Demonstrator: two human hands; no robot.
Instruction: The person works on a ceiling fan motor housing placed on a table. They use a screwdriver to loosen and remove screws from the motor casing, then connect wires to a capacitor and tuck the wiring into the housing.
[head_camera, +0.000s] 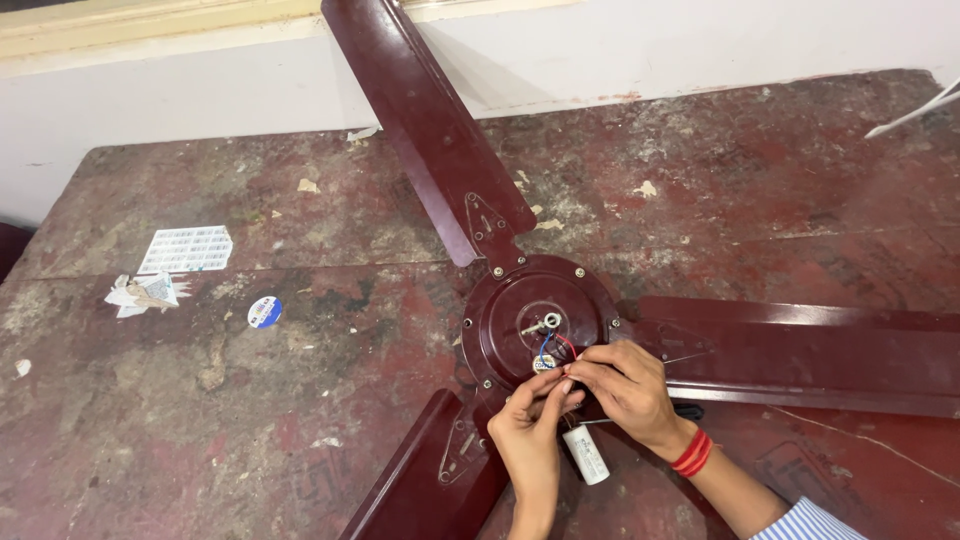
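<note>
Fan motor housing (540, 325), round and dark maroon, lies flat near the middle of the bench (200, 420), with its short metal shaft (545, 323) pointing up. Three maroon blades extend from it: one blade (425, 120) runs away toward the wall, a second blade (800, 350) runs to the right, and a third blade (430, 480) runs toward the near edge, lower left.

Blue and red wires (553, 345) emerge beside the shaft and lead down to the fingers of both hands. The left hand (525, 430) has its grip closed, fingertips pinched on the wire ends at the near rim of the housing. The right hand (625, 385) meets it from the right, its grip likewise pinched shut on the same wires, so that the fingertips of both hands touch. A red band (692, 452) circles the right wrist, and a striped blue-and-white cuff (810, 522) shows at the lower edge.

A small white cylindrical capacitor (586, 454) lies just below the hands, between the two wrists, with thin leads running up toward the fingers.

The bench surface is worn, reddish and scuffed. On its left part lie a white printed label (187, 249), torn paper scraps (145, 294) and a small round sticker (264, 312), all well apart from the fan.
</note>
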